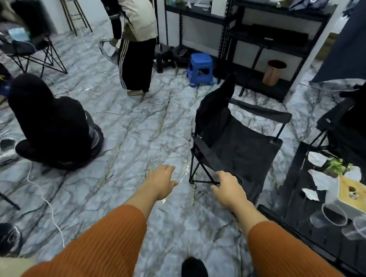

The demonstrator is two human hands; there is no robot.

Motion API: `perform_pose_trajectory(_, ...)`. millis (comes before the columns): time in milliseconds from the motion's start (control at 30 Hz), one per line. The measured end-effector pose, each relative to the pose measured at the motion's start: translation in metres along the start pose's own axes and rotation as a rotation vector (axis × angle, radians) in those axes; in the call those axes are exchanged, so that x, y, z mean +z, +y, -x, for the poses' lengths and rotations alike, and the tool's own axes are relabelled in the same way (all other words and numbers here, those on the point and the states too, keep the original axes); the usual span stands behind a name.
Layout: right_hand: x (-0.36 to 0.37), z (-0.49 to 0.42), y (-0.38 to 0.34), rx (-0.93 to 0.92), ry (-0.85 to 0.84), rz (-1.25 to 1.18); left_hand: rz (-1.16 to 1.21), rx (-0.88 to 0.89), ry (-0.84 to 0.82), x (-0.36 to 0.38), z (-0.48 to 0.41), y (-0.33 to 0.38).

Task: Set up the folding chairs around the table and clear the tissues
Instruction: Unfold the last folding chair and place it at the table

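Note:
A black folding chair [240, 142] stands unfolded on the marble-patterned floor, left of the low black table [304, 221]. My right hand [228, 189] hovers at the chair's near front edge, fingers apart, holding nothing. My left hand [161, 181] hangs open over the floor just left of the chair's front leg. White crumpled tissues [321, 178] lie scattered on the table. A second black folding chair [359, 125] stands behind the table at the far right.
On the table sit a tissue box [352, 196], a small plant [336, 166] and clear plastic cups [333, 216]. A person crouches on the floor [50, 124] at left; another stands [135, 43] further back. A blue stool [200, 69] and black shelving [266, 41] line the wall. Cables cross the floor.

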State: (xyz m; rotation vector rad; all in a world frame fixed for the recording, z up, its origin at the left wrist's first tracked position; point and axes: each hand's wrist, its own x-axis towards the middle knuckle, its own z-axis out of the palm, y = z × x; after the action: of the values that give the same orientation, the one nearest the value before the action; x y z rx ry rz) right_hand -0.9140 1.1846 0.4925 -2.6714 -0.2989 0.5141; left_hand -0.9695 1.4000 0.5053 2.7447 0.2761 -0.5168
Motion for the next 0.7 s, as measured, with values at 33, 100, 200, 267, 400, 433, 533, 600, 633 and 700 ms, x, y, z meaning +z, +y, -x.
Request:
perform_pose_trajectory(33,-0.003,-0.017,-0.005,0.004,0.005,-0.007,-0.003,0.011,0.006,-0.008,-0.016,-0.004)
perform_pose_trajectory(100,-0.011,-0.053,-0.014,0.018,0.015,-0.024,-0.018,0.037,0.018,-0.025,-0.052,-0.01)
perform_pose_trajectory(200,-0.029,-0.111,-0.024,0.035,0.029,-0.027,-0.029,0.041,0.025,-0.057,-0.113,-0.014)
perform_pose_trajectory(267,-0.044,-0.152,-0.03,0.047,0.041,-0.023,-0.04,0.056,0.032,-0.08,-0.157,-0.015)
perform_pose_trajectory(400,-0.073,-0.228,-0.041,0.075,0.088,-0.066,-0.047,0.075,0.037,-0.125,-0.241,-0.014)
perform_pose_trajectory(433,-0.08,-0.246,-0.043,0.086,0.104,-0.079,-0.051,0.085,0.042,-0.135,-0.26,-0.013)
perform_pose_trajectory(533,-0.096,-0.293,-0.047,0.128,0.138,-0.123,-0.084,0.132,0.046,-0.161,-0.312,-0.01)
perform_pose_trajectory(600,-0.102,-0.321,-0.047,0.168,0.165,-0.15,-0.108,0.164,0.051,-0.175,-0.347,-0.009)
perform_pose_trajectory(633,-0.104,-0.334,-0.047,0.193,0.181,-0.162,-0.109,0.176,0.043,-0.182,-0.366,-0.008)
perform_pose_trajectory(700,-0.108,-0.36,-0.046,0.243,0.208,-0.187,-0.12,0.22,0.026,-0.194,-0.404,-0.007)
